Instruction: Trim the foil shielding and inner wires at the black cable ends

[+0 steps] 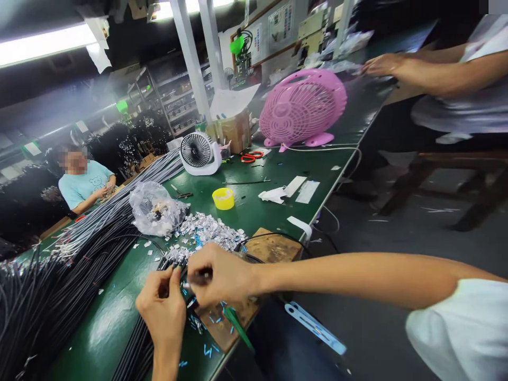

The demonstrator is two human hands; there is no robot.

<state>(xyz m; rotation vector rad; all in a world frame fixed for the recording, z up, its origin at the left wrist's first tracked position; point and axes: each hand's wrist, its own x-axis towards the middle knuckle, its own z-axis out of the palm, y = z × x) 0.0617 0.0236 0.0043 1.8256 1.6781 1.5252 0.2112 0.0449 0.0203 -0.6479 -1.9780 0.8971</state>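
My left hand [162, 304] is closed in a pinch at the dark end of a black cable [178, 263], mostly hidden by my fingers. Right beside it my right hand [222, 275] is curled shut and a little blurred; whatever lies in its fingers cannot be made out. Under and beside my left hand runs a bundle of black cables [133, 344]. A pile of small silvery foil pieces [210, 230] spreads just beyond both hands. Below my right hand lies a worn wooden board [216, 330] with blue scraps and a green-handled tool [238, 325] on it.
Long black cables [99, 264] and grey cables [130, 196] cover the left. Behind the foil are a plastic bag [154, 209], yellow ring [223, 199], white fan [199, 153], red-handled scissors [252, 156] and pink fan [304, 108]. A person [85, 180] sits opposite; another person's arm [432, 71] reaches in at right.
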